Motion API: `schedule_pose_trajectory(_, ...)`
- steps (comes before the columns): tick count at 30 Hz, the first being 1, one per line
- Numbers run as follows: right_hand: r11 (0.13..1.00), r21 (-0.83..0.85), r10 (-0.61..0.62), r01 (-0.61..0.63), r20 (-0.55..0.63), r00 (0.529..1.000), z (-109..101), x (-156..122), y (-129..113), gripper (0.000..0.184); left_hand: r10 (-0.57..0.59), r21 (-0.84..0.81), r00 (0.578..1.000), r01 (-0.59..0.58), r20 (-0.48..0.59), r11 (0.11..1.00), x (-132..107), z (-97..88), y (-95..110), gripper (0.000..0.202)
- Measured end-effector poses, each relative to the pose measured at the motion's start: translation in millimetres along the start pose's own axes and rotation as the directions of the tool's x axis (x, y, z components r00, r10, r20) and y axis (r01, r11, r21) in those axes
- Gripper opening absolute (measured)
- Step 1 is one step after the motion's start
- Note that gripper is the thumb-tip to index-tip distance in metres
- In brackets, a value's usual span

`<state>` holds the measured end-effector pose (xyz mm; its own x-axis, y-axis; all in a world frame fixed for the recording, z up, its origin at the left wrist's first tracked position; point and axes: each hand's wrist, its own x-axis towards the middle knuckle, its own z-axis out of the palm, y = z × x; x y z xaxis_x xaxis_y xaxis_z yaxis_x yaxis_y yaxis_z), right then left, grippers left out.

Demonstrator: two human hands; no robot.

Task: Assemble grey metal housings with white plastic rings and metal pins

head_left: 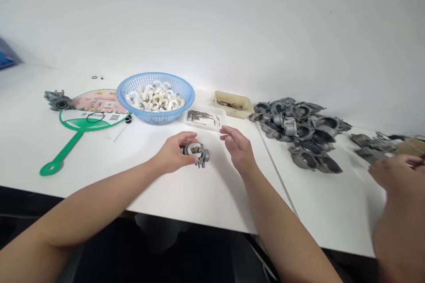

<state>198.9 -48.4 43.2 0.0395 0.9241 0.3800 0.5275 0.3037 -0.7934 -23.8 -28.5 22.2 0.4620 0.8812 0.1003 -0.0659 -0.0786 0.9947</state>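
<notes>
My left hand (174,152) is wrapped round a small grey metal carburetor body (206,155), thumb on the near side and fingers on the far side. Inside its upturned bowl sits a white ring-shaped float (193,148) with brass-coloured parts beside it. To the right, my right hand (237,148) hovers over the table with its fingers loosely bent and apart; nothing shows between them. Its fingertips are close to a clear shallow tray (207,127) of thin dark pins (201,117).
Behind stands a blue basket (154,119) of white floats, beside a cream box (236,110) of small metal parts. Grey carburetor castings (299,126) are heaped at right. Leftward lie a green fan (66,152) and another carburetor (58,100). A co-worker's hand (396,172) is far right.
</notes>
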Motion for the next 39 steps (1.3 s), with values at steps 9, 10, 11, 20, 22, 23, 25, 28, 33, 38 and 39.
schedule_pose_trajectory(9, 0.992, 0.069, 0.107, -0.102, -0.086, 0.990, 1, -3, -9, 0.052, -0.027, -0.026, 1.000, 0.027, 0.001, 0.999, -1, 3.2, 3, 0.068)
schedule_pose_trajectory(10, 0.991, 0.076, 0.115, -0.108, -0.093, 0.989, 1, -3, -10, 0.051, -0.028, -0.030, 1.000, 0.028, -0.003, 0.999, -1, 3.5, 3, 0.068)
schedule_pose_trajectory(11, 0.990, 0.078, 0.124, -0.117, -0.103, 0.987, 2, -2, -11, 0.051, -0.030, -0.031, 1.000, 0.030, -0.004, 0.999, -1, 3.9, 4, 0.068)
schedule_pose_trajectory(20, 0.952, -0.226, 0.178, -0.208, -0.147, 0.973, -9, 21, -14, 0.041, -0.041, -0.028, 0.999, 0.041, -0.010, 0.999, 1, 7.1, 5, 0.067)
schedule_pose_trajectory(22, 0.875, -0.433, 0.185, -0.217, -0.116, 0.976, -15, 37, -12, 0.042, -0.027, -0.025, 1.000, 0.027, -0.003, 0.999, 2, 7.4, 4, 0.067)
schedule_pose_trajectory(23, 0.826, -0.520, 0.197, -0.219, -0.098, 0.976, -18, 47, -11, 0.042, -0.022, -0.020, 1.000, 0.022, 0.000, 1.000, 2, 7.4, 4, 0.067)
schedule_pose_trajectory(25, 0.743, -0.634, 0.228, -0.215, -0.062, 0.972, -20, 69, -6, 0.040, -0.018, 0.000, 1.000, 0.018, 0.003, 1.000, 2, 7.0, 5, 0.067)
schedule_pose_trajectory(28, 0.626, -0.763, 0.270, -0.161, 0.018, 0.963, -15, 101, 3, 0.033, -0.020, 0.038, 1.000, 0.020, 0.007, 0.999, 3, 6.1, 6, 0.070)
schedule_pose_trajectory(33, 0.442, -0.897, 0.327, 0.019, 0.181, 0.928, 5, 137, 9, 0.028, -0.022, 0.054, 1.000, 0.021, 0.006, 0.998, 4, 5.4, 7, 0.071)
schedule_pose_trajectory(38, 0.364, -0.916, 0.337, 0.168, 0.298, 0.893, 28, 155, 11, 0.032, -0.024, 0.080, 1.000, 0.023, 0.020, 0.997, 4, 3.4, 11, 0.070)
schedule_pose_trajectory(39, 0.362, -0.911, 0.330, 0.195, 0.321, 0.888, 33, 158, 11, 0.032, -0.023, 0.087, 1.000, 0.022, 0.020, 0.996, 4, 2.9, 11, 0.069)
